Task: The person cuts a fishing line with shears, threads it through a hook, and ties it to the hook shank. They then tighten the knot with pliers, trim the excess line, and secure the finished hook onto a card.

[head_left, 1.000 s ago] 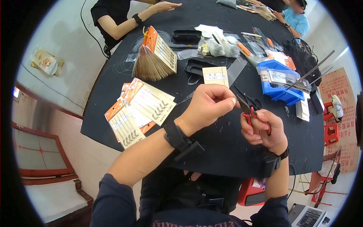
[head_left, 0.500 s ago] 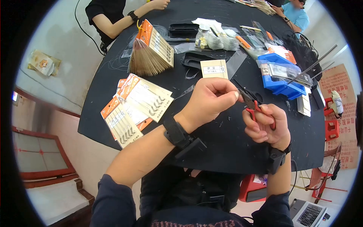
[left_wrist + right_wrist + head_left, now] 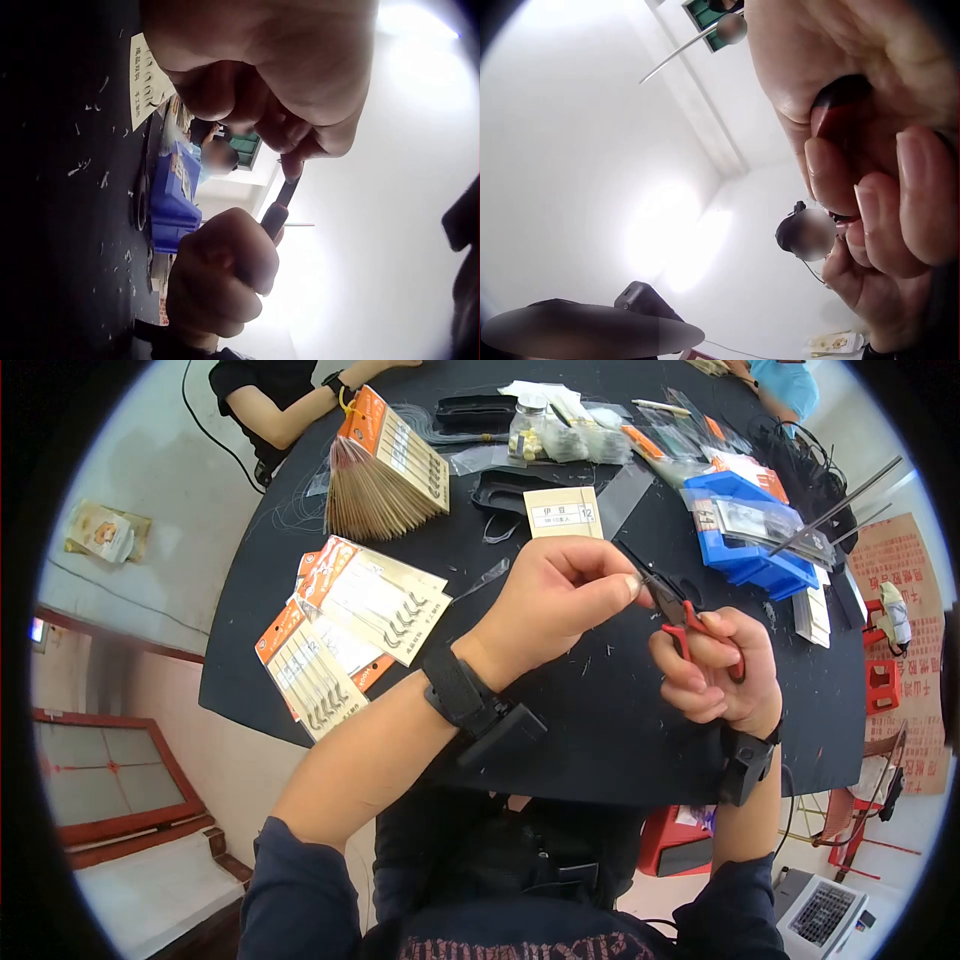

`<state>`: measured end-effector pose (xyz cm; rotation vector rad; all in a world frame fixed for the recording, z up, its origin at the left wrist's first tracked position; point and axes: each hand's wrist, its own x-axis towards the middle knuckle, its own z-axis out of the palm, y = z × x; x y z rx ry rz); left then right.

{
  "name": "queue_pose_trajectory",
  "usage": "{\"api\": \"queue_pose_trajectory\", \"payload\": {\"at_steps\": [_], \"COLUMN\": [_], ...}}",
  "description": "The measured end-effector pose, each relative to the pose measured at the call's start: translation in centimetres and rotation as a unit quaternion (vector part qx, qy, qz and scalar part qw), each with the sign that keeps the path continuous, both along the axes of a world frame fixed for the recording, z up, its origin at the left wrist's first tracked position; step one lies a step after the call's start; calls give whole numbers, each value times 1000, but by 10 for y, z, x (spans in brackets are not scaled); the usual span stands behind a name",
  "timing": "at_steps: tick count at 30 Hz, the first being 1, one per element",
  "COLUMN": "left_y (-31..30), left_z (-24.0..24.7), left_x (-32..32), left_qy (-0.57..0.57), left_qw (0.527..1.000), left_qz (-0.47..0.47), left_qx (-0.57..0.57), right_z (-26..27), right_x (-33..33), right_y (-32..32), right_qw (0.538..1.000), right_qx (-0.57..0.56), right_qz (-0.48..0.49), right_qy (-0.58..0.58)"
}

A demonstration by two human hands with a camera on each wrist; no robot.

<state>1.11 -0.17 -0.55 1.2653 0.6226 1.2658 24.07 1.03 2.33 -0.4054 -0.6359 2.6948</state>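
My left hand (image 3: 560, 595) pinches something very small between thumb and forefinger. The fingers hide most of it, and I cannot tell what it is. In the right hand (image 3: 715, 672) I hold small red-handled pliers (image 3: 668, 594), fingers curled round the handles. Their dark metal tip reaches right to the left fingertips. The left wrist view also has the pliers (image 3: 277, 215) pointing at the left hand's fingertips. Black scissors (image 3: 686, 591) lie on the table behind the pliers. Cards of fish hooks (image 3: 395, 605) lie overlapping to the left of my left hand.
A fanned stack of hook cards (image 3: 390, 475) stands on the black table (image 3: 600, 730). Beyond my hands are a beige labelled card (image 3: 563, 510), a glass jar (image 3: 527, 435) and a blue bin (image 3: 735, 560) with metal rods sticking out. Clippings litter the tabletop. Two people sit across.
The head view has shifted, so the table things sit higher and slightly left in it. Both hands keep nearly the same pose, the plier tip staying at the left fingertips.
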Motion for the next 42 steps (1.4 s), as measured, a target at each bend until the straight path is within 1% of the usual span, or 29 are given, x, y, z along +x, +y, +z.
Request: {"api": "queue_pose_trajectory", "payload": {"at_steps": [3, 7, 10, 13, 14, 17, 18, 19, 20, 21, 22, 23, 25, 27, 28, 31, 34, 42], "left_y": [-1, 1, 4, 7, 8, 7, 7, 7, 7, 6, 5, 4, 4, 3, 3, 3, 6, 7], "left_z": [1, -2, -4, -5, -7, -11, -9, -6, -4, -3, -2, -1, 0, 0, 0, -2, -3, -6], "left_x": [0, 0, -1, -1, 0, 0, -3, -7, -8, -7, -6, -5, -7, -8, -7, -8, -10, -9], "left_qy": [3, -16, -20, -5, -1, 13, 20, 26, 13, 7, 6, 4, 12, 6, -4, -29, -29, -9], "left_qw": [1000, 1000, 999, 998, 998, 997, 997, 996, 997, 997, 997, 997, 997, 997, 997, 996, 996, 998], "left_qz": [1, 7, 28, 49, 55, 64, 64, 65, 57, 65, 67, 67, 58, 55, 57, 56, 53, 49], "left_qx": [2, -5, -27, -32, -28, -43, -46, -49, -47, -42, -37, -32, -40, -49, -54, -58, -59, -44], "right_z": [-2, -2, 1, 6, 9, 10, 16, 19, 19, 20, 27, 19, 8, 1, -1, -2, 4, 11], "right_x": [0, -2, -10, -12, -9, -5, 2, 5, 8, 9, 5, 4, -9, -19, -24, -35, -35, -37], "right_y": [1, 1, -1, -4, -3, -1, 1, 0, 0, 0, -3, 0, -4, -13, -16, -25, -29, -33], "right_qw": [1000, 1000, 989, 942, 932, 933, 915, 885, 839, 780, 726, 680, 602, 574, 547, 494, 467, 440], "right_qx": [-6, -11, 118, 247, 278, 233, 276, 308, 375, 436, 491, 540, 602, 617, 628, 625, 624, 615], "right_qz": [12, 3, -62, -145, -131, -270, -288, -333, -348, -362, -341, -315, -276, -256, -258, -240, -228, -227], "right_qy": [12, 6, -69, -175, -190, -53, -57, -105, -186, -264, -339, -383, -445, -473, -490, -555, -583, -613]}}
